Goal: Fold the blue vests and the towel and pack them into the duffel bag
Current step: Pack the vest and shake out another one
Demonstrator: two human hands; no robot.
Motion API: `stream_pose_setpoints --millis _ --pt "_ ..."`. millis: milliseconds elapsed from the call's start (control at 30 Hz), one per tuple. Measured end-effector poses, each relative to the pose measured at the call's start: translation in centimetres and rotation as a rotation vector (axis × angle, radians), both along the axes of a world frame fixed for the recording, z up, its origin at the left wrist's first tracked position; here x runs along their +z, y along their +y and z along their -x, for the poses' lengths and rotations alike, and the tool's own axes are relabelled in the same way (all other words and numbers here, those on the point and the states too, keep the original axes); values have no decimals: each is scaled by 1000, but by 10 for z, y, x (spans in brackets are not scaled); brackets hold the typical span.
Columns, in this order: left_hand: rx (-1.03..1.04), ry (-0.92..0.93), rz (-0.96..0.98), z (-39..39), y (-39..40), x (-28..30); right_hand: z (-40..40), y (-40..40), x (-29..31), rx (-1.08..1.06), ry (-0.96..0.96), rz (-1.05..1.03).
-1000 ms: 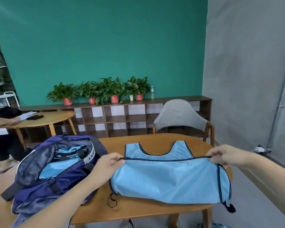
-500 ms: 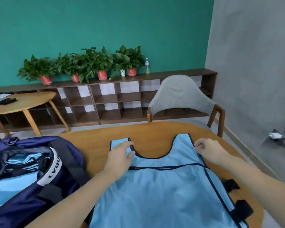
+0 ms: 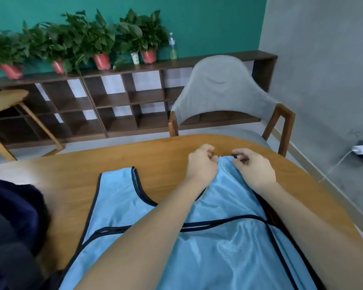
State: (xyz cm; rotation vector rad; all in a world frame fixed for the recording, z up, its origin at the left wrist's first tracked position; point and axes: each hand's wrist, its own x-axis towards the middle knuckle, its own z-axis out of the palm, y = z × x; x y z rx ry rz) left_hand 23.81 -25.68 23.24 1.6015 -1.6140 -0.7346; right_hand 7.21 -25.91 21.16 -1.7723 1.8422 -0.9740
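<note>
Both hands have met, fingers seemingly pinching the vest strap between them.

A: Vest? 
B: Light blue mesh vest w/ navy trim, flat on wooden table, neck end away from camera. Right shoulder strap bunched up at far edge; left strap lies flat.
A: Bag?
B: Dark navy duffel bag, left edge, just beside vest.

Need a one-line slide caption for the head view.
Both hands, left hand and right hand, pinch one shoulder strap of a blue vest on a wooden table.
</note>
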Motion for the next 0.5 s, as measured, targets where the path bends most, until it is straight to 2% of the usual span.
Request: stream_pose_setpoints --millis 100,200,400,467,500 --pt "18 67 37 7 -10 -12 5 -3 -6 24 -43 19" --pt "-24 191 78 6 -14 -20 6 -3 -5 37 -164 58" --pt "20 688 -4 2 -13 -11 6 -2 -3 -72 -385 177" --pt "63 762 -41 2 -12 -13 7 -1 -3 -98 -408 198" --pt "84 739 -25 2 -12 -15 7 -1 -4 -107 -399 209"
